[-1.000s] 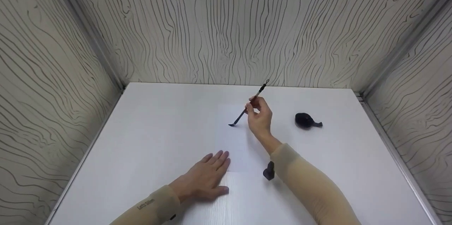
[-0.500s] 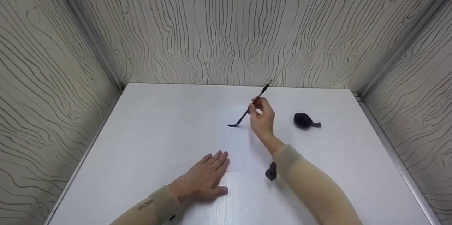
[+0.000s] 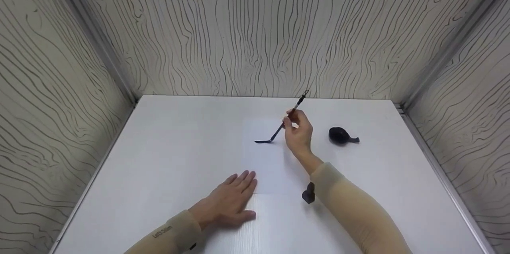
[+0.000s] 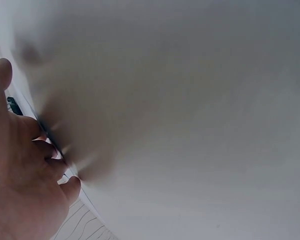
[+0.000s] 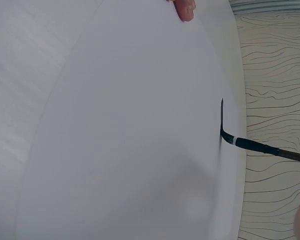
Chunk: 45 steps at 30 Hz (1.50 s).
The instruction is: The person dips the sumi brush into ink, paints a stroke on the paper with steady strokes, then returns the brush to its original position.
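Note:
My right hand [image 3: 299, 134] pinches a dark-handled calligraphy brush [image 3: 282, 124] with a hanging loop at its top end. The brush leans to the right, its bristles bent against a white sheet of paper [image 3: 269, 168]. From the tip a short, thin black stroke [image 5: 222, 111] runs across the sheet, sideways in the head view. My left hand [image 3: 229, 202] lies flat with its fingers straight, fingertips at the paper's near left edge. In the left wrist view its fingers [image 4: 45, 150] are seen from low beside the surface.
A black, rounded dish [image 3: 339, 136] with a stubby handle sits on the white table [image 3: 179, 138], right of the right hand. Panels with a wood-grain pattern [image 3: 255, 30] enclose the table at the back and both sides. A dark wrist camera [image 3: 308, 193] hangs at the right cuff.
My right hand has moved the brush slightly to the right, and the black stroke behind its tip has grown longer. My left hand stays in place on the paper's edge.

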{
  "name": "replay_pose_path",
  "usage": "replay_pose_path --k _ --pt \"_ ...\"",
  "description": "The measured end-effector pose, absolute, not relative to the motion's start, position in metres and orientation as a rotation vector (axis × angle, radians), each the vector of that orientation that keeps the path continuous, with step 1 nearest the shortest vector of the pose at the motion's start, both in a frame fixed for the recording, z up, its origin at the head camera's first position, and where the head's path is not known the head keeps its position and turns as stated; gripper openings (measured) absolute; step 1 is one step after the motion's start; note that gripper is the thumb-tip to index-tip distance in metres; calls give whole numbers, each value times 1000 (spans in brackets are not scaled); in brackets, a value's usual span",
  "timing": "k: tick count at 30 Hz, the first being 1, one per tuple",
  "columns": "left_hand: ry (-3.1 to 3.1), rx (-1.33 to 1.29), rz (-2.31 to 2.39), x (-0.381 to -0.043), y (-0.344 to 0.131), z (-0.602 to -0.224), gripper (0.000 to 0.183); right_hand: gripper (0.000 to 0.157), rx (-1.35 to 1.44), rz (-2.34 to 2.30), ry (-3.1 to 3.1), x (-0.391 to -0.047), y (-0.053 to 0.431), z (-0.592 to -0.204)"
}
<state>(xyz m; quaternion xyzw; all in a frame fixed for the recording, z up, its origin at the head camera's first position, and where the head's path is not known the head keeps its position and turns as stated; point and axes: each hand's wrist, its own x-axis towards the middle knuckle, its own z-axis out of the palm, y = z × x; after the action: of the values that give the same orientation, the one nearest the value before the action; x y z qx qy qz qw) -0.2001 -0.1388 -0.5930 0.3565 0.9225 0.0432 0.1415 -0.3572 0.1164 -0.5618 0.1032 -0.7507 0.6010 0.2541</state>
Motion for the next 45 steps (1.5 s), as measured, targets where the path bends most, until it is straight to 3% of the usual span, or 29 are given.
replay_pose_path --k 45 --pt "2667 1035 168 -198 -140 -593 99 18 259 1465 -2084 -355 168 -551"
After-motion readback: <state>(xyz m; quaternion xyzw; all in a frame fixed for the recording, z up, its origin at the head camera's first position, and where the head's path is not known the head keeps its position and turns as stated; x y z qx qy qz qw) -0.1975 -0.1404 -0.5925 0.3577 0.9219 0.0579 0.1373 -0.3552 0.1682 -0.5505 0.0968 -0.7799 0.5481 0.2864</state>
